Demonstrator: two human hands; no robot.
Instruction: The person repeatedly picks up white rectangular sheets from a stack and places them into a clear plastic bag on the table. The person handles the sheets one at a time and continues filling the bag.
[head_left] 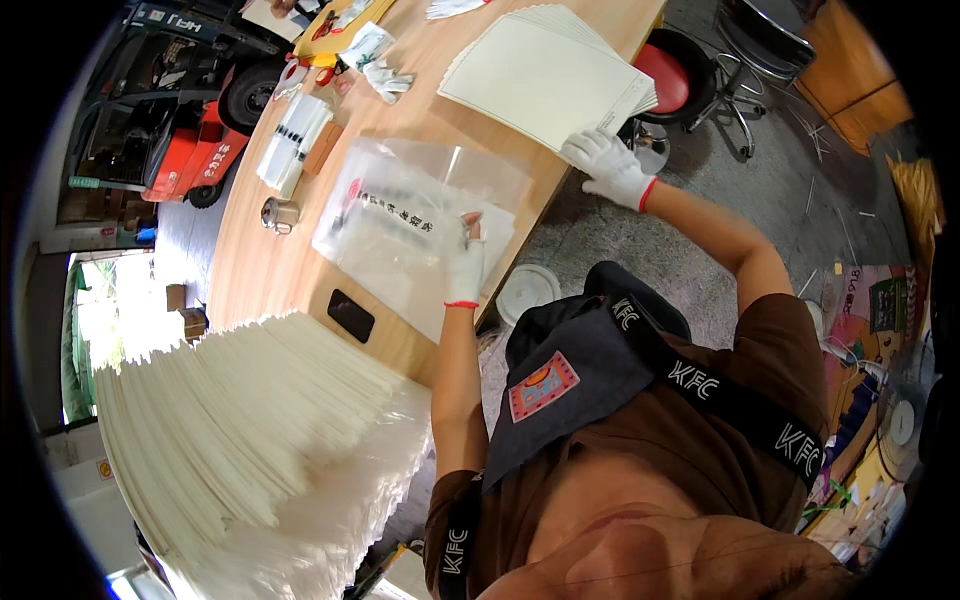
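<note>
My left hand [464, 262], in a white glove with a red cuff and bare fingertips, is at the clear plastic bag [345, 225] on the table. Its fingers are drawn together at the bag's right part, apparently pinching the film. Dark printed characters and a red mark show on the bag. My right hand [608, 168], gloved the same way, reaches the near corner of a fanned stack of cream paper sheets [545, 75]. Its fingers are apart, touching or just over the sheet edge; I see nothing gripped in them.
A black phone [351, 315], a glass jar with a metal lid [279, 215] and a pack of white strips [296, 140] lie on the wooden table [245, 265]. A tall pile of bagged sheets [270, 430] stands nearby on the left. A stool [665, 80] stands beyond the table's right edge.
</note>
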